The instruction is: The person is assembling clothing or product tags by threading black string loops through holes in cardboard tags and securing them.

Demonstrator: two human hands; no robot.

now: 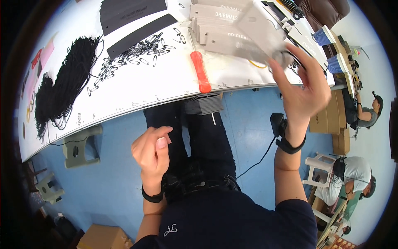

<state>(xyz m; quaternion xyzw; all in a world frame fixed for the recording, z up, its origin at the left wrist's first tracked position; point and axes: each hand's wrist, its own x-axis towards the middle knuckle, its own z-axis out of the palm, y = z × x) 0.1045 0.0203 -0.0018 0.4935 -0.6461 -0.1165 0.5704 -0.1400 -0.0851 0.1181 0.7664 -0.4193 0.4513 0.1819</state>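
Observation:
My right hand is raised over the right part of the table, thumb and index finger closed on a grey hang tag smeared by motion. A dark loop shows by its fingertips, too blurred to name. My left hand is held over my lap, off the table, its fingers loosely curled with nothing visible in them. Under the raised tag lie stacks of light grey tags. Left of them rests an orange-handled tool with a thin shaft. Many black safety pins are heaped farther left.
A bundle of black cords lies at the table's left. Dark card tags lie behind the pins. A stack of grey cards sits below the table edge, above my thighs. Patterned cups, stools and cartons stand around; other people sit at right.

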